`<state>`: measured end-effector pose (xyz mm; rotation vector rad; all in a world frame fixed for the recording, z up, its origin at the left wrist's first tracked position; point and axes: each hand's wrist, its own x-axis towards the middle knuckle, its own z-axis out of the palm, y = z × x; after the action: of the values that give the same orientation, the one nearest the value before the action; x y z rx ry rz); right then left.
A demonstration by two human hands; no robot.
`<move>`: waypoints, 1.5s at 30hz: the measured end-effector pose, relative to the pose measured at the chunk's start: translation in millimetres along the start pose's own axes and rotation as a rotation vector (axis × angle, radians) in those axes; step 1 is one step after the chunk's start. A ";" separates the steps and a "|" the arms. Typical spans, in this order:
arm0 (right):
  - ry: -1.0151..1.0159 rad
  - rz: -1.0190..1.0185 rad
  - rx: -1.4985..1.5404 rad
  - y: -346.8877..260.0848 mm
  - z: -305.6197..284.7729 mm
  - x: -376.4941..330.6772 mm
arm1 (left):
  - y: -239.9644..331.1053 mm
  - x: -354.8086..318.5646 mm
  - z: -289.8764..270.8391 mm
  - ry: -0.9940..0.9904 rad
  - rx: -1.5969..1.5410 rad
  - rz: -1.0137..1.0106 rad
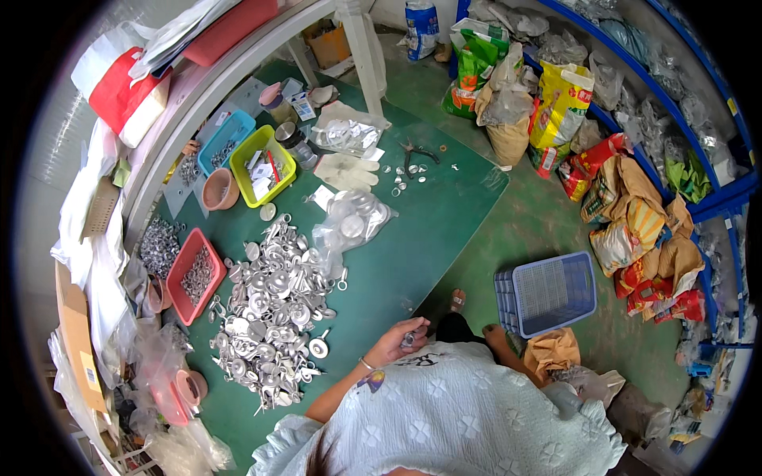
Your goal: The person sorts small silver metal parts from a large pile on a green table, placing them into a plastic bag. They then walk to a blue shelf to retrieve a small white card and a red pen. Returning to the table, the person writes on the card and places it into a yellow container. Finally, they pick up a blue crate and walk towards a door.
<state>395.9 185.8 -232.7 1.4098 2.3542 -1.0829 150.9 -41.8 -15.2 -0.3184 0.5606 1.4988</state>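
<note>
Much of the person's body is sitting under the camera, so a pale flowered top (468, 412) is covering most of both arms. One hand, the left hand (397, 339), is showing clearly at the near edge of the green worktop (429, 230); its fingers are curling together and pinching a small metal part (409, 339), which is lying right in the fingertips and is too small to make out in shape. Only the tips of the right hand (494, 333) are peeking out past the top, just beside a blue basket (548, 295) on the floor, and I cannot tell whether that hand is spread or closed, or whether it is holding anything. To the left of the pinching hand, near but not touching it, a big heap of silvery parts (274, 305) is spreading over the worktop, with single pieces blurring into one another. Beyond the heap a red tray (195, 274), a yellow-green bin (262, 165) and a clear bag (355, 222) of round pieces are resting. Fisheye bending is smearing the blue shelves (690, 119) and the sacks (635, 230) at the right rim.
</note>
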 end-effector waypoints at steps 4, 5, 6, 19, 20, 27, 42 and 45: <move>-0.146 -0.177 0.049 -19.4 -11.9 13.9 | -5.2 32.8 16.9 0.072 -0.057 -0.023; -0.146 -0.184 0.104 -16.6 -21.2 17.1 | -7.5 43.0 23.1 0.055 -0.068 -0.023; -0.151 -0.193 0.166 -17.3 -31.8 17.4 | -9.7 53.2 29.1 0.047 -0.075 -0.021; -0.151 0.338 0.699 142.1 -80.4 -12.6 | 11.3 215.6 131.5 0.033 -0.021 -0.260; -0.212 0.283 0.698 153.1 -76.5 -15.0 | 17.6 226.0 133.2 0.040 -0.021 -0.282; -0.096 0.782 0.761 43.7 -157.0 13.0 | 65.0 317.5 170.9 0.115 0.214 -0.405; 0.257 0.920 0.837 65.1 -198.6 122.9 | 96.7 503.6 260.3 -0.027 0.161 -0.714; 0.296 0.959 0.931 73.6 -200.3 145.6 | 79.9 520.3 347.4 0.274 0.472 -0.612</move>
<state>418.9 440.9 -198.3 2.6826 0.8613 -1.7099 114.3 587.3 8.5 -0.2900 0.9172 0.7079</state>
